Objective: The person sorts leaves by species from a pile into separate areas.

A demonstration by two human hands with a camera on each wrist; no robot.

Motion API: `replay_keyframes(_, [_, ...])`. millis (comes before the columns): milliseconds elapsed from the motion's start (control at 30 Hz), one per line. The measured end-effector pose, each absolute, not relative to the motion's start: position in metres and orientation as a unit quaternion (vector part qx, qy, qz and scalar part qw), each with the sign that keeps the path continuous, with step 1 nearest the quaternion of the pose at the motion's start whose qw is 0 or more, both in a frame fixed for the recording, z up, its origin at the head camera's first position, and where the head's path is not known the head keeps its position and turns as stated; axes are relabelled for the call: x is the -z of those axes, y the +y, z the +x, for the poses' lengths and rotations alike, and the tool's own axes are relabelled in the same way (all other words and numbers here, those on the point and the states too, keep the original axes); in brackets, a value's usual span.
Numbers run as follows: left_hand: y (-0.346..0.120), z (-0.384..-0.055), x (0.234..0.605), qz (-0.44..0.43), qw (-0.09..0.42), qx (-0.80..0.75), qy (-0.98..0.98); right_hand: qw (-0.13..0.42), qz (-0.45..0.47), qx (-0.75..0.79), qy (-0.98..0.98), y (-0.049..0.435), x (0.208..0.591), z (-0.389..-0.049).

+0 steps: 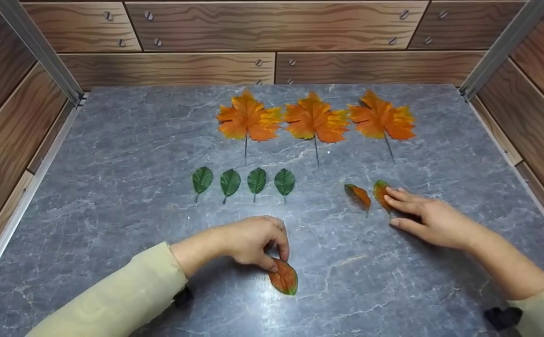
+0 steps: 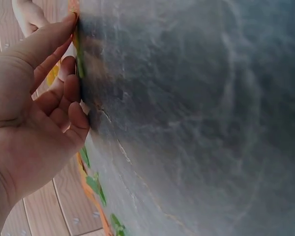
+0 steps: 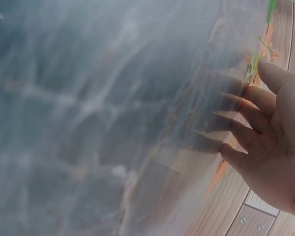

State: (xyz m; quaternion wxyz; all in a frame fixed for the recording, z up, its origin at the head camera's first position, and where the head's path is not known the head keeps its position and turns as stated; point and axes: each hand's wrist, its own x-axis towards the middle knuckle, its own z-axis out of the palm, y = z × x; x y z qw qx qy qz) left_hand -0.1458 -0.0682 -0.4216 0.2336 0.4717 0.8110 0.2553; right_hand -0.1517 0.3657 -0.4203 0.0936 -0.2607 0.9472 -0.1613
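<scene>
With thumb and fingertips, my left hand [image 1: 255,241] pinches an orange-red leaf with a green edge [image 1: 285,278] at its upper end, low over the front middle of the table. In the left wrist view that leaf [image 2: 78,54] shows edge-on at the thumb tip. My right hand [image 1: 436,222] lies with fingers extended, fingertips resting on another orange-green leaf [image 1: 380,191] and partly covering it. Just left of it, a curled orange-green leaf [image 1: 358,195] lies on the table. The right wrist view shows the right hand's [image 3: 270,132] fingers spread against the tabletop.
Several green leaves [image 1: 230,182] form a row at the centre left. Behind them, three orange maple leaves [image 1: 315,119] with dark stems lie side by side. The grey marbled table [image 1: 127,154] is bounded by wood-patterned panels [image 1: 272,25] and metal posts [image 1: 42,51].
</scene>
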Motion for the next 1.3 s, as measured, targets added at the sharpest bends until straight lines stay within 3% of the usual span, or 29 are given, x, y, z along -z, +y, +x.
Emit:
replay_keyframes(133, [-0.067,-0.147,0.423,0.474,0.234,-0.255,0.81,0.093,-0.262,0.159,0.947,0.366,0.42,-0.152])
replay_keyframes(467, [-0.068,-0.15,0.422,0.391,0.302,-0.371,0.786,0.088,-0.268,0.156,0.947,0.366,0.421,-0.152])
replay_keyframes(600, [-0.064,-0.152,0.419,0.395,0.28,-0.385,0.786,0.086,-0.272,0.161,0.945,0.366,0.42,-0.152])
replay_keyframes(867, [-0.035,-0.164,0.411,0.379,0.179,-0.382,0.823,0.098,-0.261,0.162,0.947,0.367,0.419,-0.152])
replay_keyframes(1067, [-0.003,-0.178,0.409,0.305,0.184,-0.437,0.826,0.098,-0.261,0.16,0.947,0.366,0.421,-0.152])
replay_keyframes(1300, [0.022,-0.187,0.412,0.284,0.19,-0.454,0.823,0.09,-0.267,0.159,0.946,0.366,0.421,-0.152])
